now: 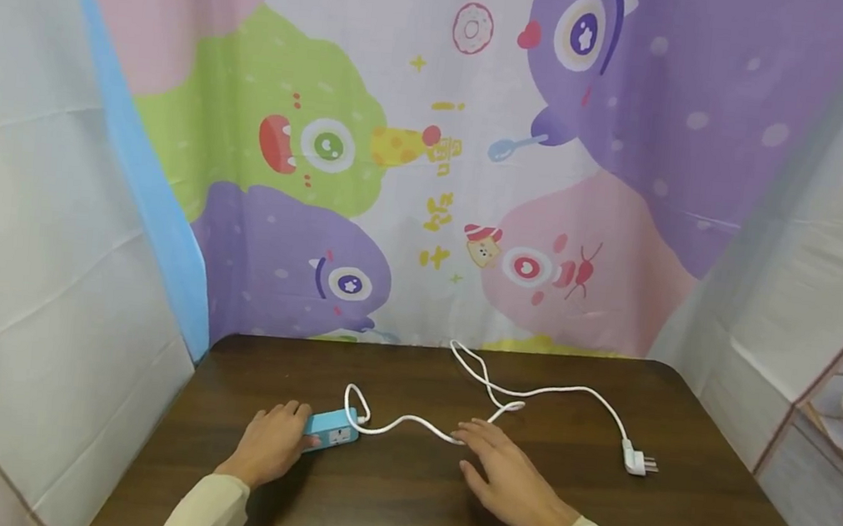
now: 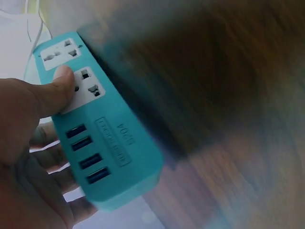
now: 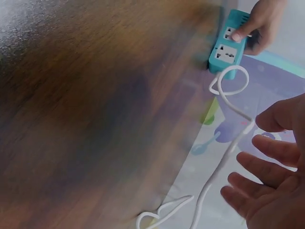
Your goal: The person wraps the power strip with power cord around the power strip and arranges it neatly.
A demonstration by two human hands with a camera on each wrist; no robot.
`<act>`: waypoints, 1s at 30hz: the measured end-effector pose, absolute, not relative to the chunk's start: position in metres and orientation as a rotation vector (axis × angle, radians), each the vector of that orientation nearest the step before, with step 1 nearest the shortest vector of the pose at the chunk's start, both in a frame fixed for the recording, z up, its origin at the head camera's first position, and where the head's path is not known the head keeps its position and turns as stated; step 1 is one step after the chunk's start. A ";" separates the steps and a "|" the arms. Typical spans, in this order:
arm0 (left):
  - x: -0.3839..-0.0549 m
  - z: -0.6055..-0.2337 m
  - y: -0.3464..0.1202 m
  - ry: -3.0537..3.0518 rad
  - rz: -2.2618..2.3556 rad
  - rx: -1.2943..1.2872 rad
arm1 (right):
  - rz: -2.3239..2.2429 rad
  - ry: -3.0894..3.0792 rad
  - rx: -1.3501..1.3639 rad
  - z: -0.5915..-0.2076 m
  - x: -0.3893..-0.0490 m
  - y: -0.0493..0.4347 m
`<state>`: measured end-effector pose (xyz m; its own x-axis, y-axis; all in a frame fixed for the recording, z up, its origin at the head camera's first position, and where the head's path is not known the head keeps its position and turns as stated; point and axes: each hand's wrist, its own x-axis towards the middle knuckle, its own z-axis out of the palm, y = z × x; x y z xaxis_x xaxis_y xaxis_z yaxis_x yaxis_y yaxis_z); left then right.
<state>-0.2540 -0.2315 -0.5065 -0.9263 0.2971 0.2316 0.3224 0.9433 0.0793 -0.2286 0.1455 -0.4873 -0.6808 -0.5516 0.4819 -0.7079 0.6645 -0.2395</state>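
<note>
A teal power strip (image 1: pixel 332 428) is gripped by my left hand (image 1: pixel 272 444) at the left of the table. In the left wrist view, the thumb lies across a white socket panel and the fingers wrap the far side of the strip (image 2: pixel 126 148); several USB ports show. A white cable (image 1: pixel 411 418) loops out of the strip's end. My right hand (image 1: pixel 511 481) is beside the cable's middle, fingers spread and loosely bent. In the right wrist view nothing is enclosed by that hand (image 3: pixel 274 176); whether a fingertip touches the cable (image 3: pixel 219 167) is unclear.
The cable runs on over the dark wooden table (image 1: pixel 385 510), crossing itself near the back edge. Its white plug (image 1: pixel 633 459) lies at the right with prongs pointing right. A cartoon-printed curtain (image 1: pixel 418 296) hangs behind, and pale cloth (image 1: pixel 53 264) hangs at the sides.
</note>
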 end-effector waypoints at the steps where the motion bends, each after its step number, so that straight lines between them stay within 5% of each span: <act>1: -0.252 -0.506 -0.229 -2.863 -0.172 -0.480 | 0.581 -2.504 1.003 -0.487 -0.229 0.145; 15: -0.233 -0.491 -0.190 -2.558 -0.119 -0.713 | 0.401 -2.226 0.791 -0.484 -0.233 0.124; 30: -0.211 -0.487 -0.166 -2.331 -0.147 -0.823 | 0.445 -2.374 0.966 -0.498 -0.227 0.090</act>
